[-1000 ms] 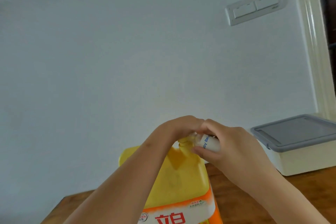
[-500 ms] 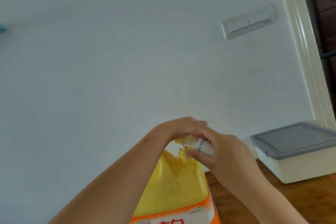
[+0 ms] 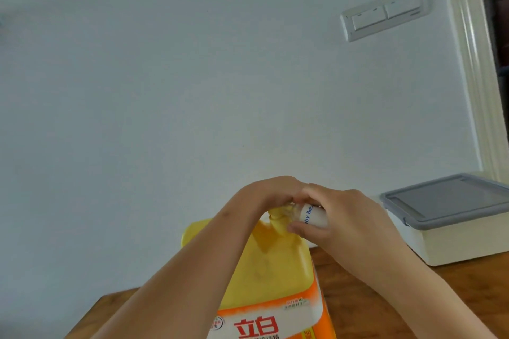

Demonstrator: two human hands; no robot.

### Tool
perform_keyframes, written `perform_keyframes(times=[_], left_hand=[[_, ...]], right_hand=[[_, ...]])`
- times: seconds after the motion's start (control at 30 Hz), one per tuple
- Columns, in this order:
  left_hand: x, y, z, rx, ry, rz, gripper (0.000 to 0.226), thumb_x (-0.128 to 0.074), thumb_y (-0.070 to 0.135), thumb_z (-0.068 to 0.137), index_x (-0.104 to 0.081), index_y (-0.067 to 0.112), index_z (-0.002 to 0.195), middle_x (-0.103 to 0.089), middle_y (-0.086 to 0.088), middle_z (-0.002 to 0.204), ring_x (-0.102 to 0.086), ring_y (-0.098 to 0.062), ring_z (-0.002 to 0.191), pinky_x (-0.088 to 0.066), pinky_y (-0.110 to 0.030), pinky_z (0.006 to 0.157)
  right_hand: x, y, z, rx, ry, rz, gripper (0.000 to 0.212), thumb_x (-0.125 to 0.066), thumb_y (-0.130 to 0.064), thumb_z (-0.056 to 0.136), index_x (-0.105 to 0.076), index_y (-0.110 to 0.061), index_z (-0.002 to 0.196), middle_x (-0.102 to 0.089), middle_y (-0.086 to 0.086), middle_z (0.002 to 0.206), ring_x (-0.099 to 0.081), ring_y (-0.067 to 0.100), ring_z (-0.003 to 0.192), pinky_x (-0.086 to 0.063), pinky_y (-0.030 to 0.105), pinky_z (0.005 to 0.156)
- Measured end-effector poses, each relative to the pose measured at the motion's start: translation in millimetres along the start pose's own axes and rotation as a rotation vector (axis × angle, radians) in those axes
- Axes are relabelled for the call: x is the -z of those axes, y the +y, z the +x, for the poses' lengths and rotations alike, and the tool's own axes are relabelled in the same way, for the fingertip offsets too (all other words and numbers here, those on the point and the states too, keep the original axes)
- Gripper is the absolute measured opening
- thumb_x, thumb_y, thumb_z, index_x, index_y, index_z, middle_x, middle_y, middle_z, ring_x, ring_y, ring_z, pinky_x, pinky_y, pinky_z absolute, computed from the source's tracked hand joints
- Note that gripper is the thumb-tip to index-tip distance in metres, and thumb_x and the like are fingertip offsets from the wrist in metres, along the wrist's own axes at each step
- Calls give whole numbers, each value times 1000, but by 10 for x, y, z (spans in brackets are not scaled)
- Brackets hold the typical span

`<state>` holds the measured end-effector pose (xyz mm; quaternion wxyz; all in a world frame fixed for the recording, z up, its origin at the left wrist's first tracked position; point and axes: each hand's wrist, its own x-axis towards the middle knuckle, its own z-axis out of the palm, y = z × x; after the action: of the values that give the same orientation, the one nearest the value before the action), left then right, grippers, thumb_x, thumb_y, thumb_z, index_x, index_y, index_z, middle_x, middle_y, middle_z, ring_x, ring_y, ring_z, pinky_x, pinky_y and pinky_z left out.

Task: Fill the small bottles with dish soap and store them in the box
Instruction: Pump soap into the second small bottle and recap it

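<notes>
Jug (image 3: 275, 261), glossy yellow plastic; bottle (image 3: 312, 215), white cylinder.

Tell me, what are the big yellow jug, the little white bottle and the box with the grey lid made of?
The big yellow soap jug looks like plastic: smooth, with a soft shine and moulded shape. The small white bottle is probably plastic too, smooth with printed blue letters. The white storage box and its grey lid seem to be hard plastic, fairly matt, with moulded rims.

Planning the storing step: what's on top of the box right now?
A grey lid sits closed on the box. Nothing lies on the part of the lid in view. The lid hides the inside, so any bottles there cannot be seen.
</notes>
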<state>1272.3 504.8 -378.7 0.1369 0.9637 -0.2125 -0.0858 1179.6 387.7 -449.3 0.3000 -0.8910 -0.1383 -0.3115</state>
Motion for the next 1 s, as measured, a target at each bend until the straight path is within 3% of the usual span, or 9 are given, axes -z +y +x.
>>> perform_keyframes(times=[0.1,0.2,0.3,0.4,0.63,0.8,1.0], left_hand=[[66,63,-22,-95,-11,78,18,-53,22,95,-63,7,101,-61,-15,102,-53,-22,93,-42,-35,83],[146,117,-14,-137,-43,118,20,-47,22,99,-52,12,83,-55,-12,91,-52,-21,82,-41,-35,75],[141,110,14,-132,-54,123,23,-45,22,100,-56,13,82,-54,-8,89,-50,-21,83,-39,-34,76],[58,1,110,-85,-24,199,13,-48,12,98,-60,10,94,-54,-7,96,-50,-20,88,-39,-27,74],[-41,-28,109,-34,18,170,11,-48,5,87,-56,11,82,-56,-7,87,-48,-22,78,-37,-32,69],[126,21,85,-134,-36,149,29,-48,10,91,-49,25,67,-51,4,74,-46,-13,67,-37,-27,63],[58,-106,204,-80,20,116,24,-49,14,93,-52,21,71,-55,-2,82,-49,-18,76,-38,-28,67]], right_hand=[[-12,-28,9,-12,19,17,43,-57,-69,74,-52,-44,109,-65,-16,85,-59,3,75,-46,20,61],[-28,-68,10,-28,38,34,44,-52,-70,75,-49,-45,111,-64,-14,84,-59,3,75,-48,20,65],[-25,-84,-15,-29,49,51,41,-51,-70,75,-49,-46,109,-63,-16,83,-58,2,74,-48,19,65],[-30,-66,-25,-40,33,56,39,-54,-68,75,-47,-45,105,-64,-16,85,-58,1,73,-47,20,63],[-9,-22,-28,-47,-29,54,38,-61,-63,74,-49,-42,104,-66,-16,88,-60,2,78,-50,25,68],[-10,-86,-13,-47,20,125,39,-58,-65,76,-47,-46,109,-66,-16,87,-60,1,74,-48,19,65],[-80,-59,-19,-27,72,122,39,-57,-65,75,-49,-46,108,-65,-18,86,-59,-1,75,-48,19,65]])
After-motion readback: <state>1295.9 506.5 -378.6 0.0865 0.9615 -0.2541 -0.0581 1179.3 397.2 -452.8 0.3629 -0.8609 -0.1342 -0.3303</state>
